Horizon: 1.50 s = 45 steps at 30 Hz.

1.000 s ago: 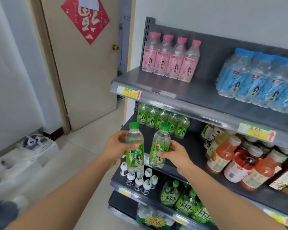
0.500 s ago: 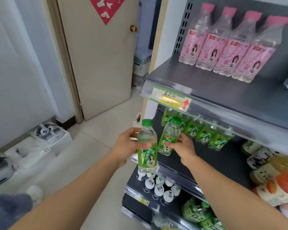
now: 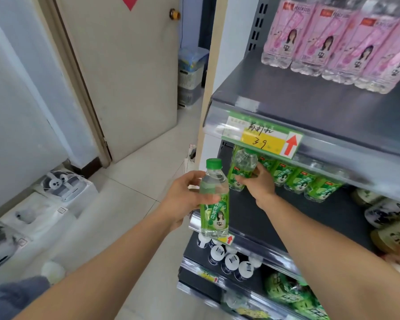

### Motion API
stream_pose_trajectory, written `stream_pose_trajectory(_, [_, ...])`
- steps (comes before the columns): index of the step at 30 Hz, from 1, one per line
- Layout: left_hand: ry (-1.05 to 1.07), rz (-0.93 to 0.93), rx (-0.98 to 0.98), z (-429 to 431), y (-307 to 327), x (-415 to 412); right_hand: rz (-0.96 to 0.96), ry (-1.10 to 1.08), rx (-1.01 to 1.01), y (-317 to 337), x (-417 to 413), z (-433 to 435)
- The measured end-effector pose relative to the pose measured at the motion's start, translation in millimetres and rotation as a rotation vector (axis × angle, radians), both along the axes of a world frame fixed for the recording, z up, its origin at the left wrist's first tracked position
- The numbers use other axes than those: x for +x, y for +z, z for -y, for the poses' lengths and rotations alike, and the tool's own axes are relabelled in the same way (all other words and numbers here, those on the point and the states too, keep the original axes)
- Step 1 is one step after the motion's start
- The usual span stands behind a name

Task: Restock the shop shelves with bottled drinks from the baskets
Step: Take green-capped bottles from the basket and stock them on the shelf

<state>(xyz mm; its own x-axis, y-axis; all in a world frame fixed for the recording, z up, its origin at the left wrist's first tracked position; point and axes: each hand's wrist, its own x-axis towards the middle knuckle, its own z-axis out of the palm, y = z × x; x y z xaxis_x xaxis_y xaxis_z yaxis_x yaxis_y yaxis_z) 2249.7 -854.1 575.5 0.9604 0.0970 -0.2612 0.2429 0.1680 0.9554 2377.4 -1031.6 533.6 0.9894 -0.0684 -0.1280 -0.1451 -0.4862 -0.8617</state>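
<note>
My left hand [image 3: 186, 197] grips a green-capped, green-labelled bottle [image 3: 214, 202] upright in front of the second shelf's edge. My right hand [image 3: 258, 183] reaches under the upper shelf and holds a second green bottle [image 3: 241, 168] at the left end of the row of green bottles [image 3: 303, 181] standing on the dark second shelf [image 3: 263, 218]. The price strip above hides this bottle's cap. I cannot tell whether its base touches the shelf.
Pink bottles [image 3: 333, 42] line the top shelf [image 3: 310, 107] with a yellow price tag [image 3: 262, 139]. White-capped bottles [image 3: 229, 259] and green packs [image 3: 293, 294] fill the lower shelves, juice bottles [image 3: 388, 218] the right. A door [image 3: 125, 72], boxed fans [image 3: 65, 183] and a bin [image 3: 191, 70] stand left.
My view has moved closer to the shelves. My right hand has carried its bottle further in under the upper shelf, up to the green row. The left hand stays at the shelf edge.
</note>
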Motion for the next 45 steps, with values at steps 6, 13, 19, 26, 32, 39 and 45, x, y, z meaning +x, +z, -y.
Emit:
stream_pose_trajectory(6, [-0.009, -0.026, 0.005, 0, -2, 4, 0.036, -0.037, -0.097, 4, 5, -1])
stream_pose_trajectory(13, [-0.017, -0.031, 0.036, 5, -7, 5, 0.022, -0.025, -0.249, 1, 13, 1])
stream_pose_trajectory(19, [-0.005, -0.016, 0.061, 20, -7, 7, 0.039, -0.069, 0.105, 19, -26, 8])
stream_pose_trajectory(26, [-0.021, 0.017, 0.169, 42, -4, 13, -0.074, 0.436, 0.231, 58, -79, 25])
stream_pose_trajectory(32, [-0.074, 0.071, 0.205, 64, -2, 20, 0.003, 0.392, 0.087, 61, -72, 51])
stream_pose_trajectory(39, [-0.088, 0.070, 0.333, 78, -8, 40, 0.060, 0.208, 0.063, 55, -56, 73])
stream_pose_trajectory(45, [-0.029, 0.057, 0.428, 79, -29, 60, 0.119, 0.077, 0.075, 41, -26, 72])
